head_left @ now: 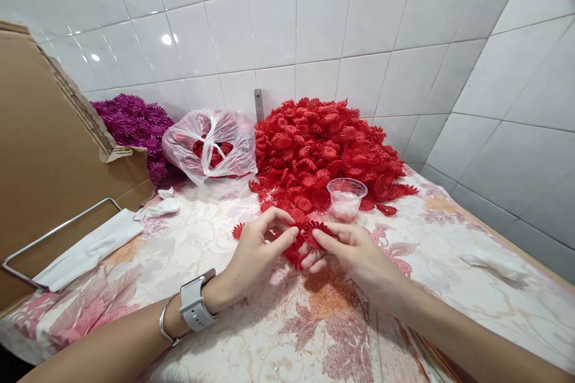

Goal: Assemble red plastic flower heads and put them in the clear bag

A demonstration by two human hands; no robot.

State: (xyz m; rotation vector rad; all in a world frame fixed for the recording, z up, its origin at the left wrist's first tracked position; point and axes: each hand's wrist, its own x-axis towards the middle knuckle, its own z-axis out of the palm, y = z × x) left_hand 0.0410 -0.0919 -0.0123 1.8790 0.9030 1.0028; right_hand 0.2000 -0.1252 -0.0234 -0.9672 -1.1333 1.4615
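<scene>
Where everything sits on our table

Our left hand (256, 251) and right hand (354, 254) meet over the tablecloth (269, 335), flower pieces (309, 236) between them. Just behind stands a cup (345, 197), the flower heap (327, 146) behind it. Left of that lies a bag (209, 146), then another heap (135, 122), then cardboard (45, 149).

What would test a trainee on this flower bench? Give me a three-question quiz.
1. True or false: the left hand and right hand both pinch red petal pieces.
2. What stands just behind the hands: A clear plastic cup, B scissors, C a bottle?
3. What colour is the flower pile beside the cardboard box?
Key: 1 true; 2 A; 3 purple.
</scene>
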